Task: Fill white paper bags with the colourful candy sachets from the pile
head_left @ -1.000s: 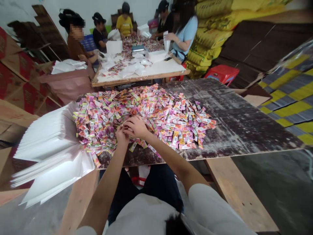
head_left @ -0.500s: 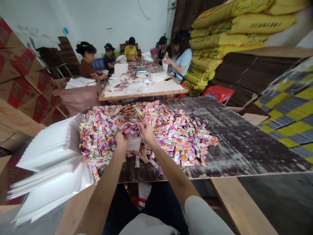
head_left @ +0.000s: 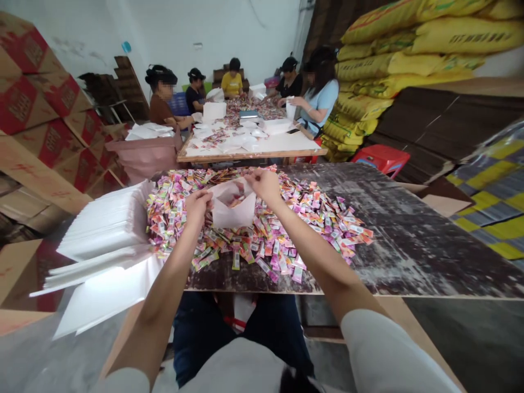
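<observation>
A white bag (head_left: 234,214) with its mouth spread hangs between my hands, and some small sachets show inside it. My left hand (head_left: 198,206) pinches the bag's left edge. At the opposite upper corner, my right hand (head_left: 265,184) grips the rim with closed fingers. Beneath and around the bag lies a wide heap of pink, orange and green sachets (head_left: 282,240) on the dark table. Left of the heap stands a thick stack of white bags (head_left: 108,221), with some looser ones fanned out at its front.
The dark worn table (head_left: 409,234) extends to the right. Beyond it, several co-workers sit around a white table (head_left: 254,143) strewn with sachets. Cartons (head_left: 53,131) pile up at left, yellow sacks (head_left: 368,82) at right. A red stool (head_left: 382,157) stands behind the table.
My hands have moved apart and raised the bag, so its mouth gapes wider and its front shows more. The whole view has shifted, with the scene sitting slightly further right.
</observation>
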Tool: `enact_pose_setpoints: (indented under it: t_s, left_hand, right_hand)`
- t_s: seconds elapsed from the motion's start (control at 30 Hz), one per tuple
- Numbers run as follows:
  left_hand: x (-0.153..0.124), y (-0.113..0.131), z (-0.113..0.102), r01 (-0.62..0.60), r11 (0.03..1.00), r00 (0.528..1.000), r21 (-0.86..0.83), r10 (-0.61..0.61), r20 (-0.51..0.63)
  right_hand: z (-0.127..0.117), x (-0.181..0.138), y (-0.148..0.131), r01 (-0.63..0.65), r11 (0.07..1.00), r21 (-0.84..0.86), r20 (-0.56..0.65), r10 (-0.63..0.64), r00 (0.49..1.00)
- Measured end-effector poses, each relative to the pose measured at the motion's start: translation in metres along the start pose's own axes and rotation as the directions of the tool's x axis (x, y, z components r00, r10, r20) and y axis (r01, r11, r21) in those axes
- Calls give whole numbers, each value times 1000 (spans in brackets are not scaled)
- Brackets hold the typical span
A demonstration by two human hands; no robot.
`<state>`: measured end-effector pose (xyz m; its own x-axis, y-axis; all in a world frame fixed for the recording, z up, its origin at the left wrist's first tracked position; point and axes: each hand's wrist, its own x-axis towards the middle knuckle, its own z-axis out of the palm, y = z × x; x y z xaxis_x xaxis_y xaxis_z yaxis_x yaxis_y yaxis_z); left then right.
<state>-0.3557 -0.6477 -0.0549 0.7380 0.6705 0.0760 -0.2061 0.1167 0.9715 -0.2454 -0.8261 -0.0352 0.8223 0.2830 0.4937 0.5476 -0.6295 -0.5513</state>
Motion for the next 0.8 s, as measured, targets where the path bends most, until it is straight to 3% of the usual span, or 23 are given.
enact_pose_setpoints:
  t_s: [0.2, 0.47, 0.8]
  left_hand:
    - [-6, 6, -6, -57, 998, 998, -4, 57, 11]
    - [-15, 7, -18, -183, 980, 982, 82, 177, 70]
    - [-39, 8, -45, -219, 972, 969, 85, 207, 133]
  right_hand:
    - [-14, -4, -13, 115, 991, -68, 36, -113, 993]
    - [-22, -14, -23, 180, 967, -179, 70, -170, 983]
    - [-36, -34, -34, 276, 951, -143, 159, -253, 954]
